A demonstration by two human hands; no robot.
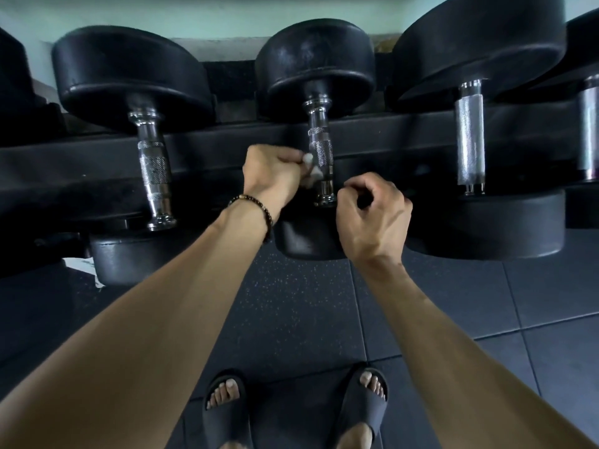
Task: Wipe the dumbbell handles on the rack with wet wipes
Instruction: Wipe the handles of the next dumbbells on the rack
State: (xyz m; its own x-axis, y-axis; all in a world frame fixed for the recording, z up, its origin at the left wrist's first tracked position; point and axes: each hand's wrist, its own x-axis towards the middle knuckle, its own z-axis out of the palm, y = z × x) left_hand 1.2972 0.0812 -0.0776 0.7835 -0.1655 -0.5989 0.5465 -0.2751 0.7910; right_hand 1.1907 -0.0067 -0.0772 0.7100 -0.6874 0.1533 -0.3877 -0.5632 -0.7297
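Wiping middle dumbbell handle (321,157): my left hand (272,176) pinches wet wipe (312,168) against its left side. Right hand (372,215) curled, empty, just right. Next, probably: wrap, rub lengthwise.

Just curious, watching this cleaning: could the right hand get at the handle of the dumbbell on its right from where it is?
Probably yes. The right hand hangs curled and seemingly empty beside the middle handle, while the left hand holds the wipe. Nothing stands between it and the right dumbbell's handle, which shows bare above the rack.
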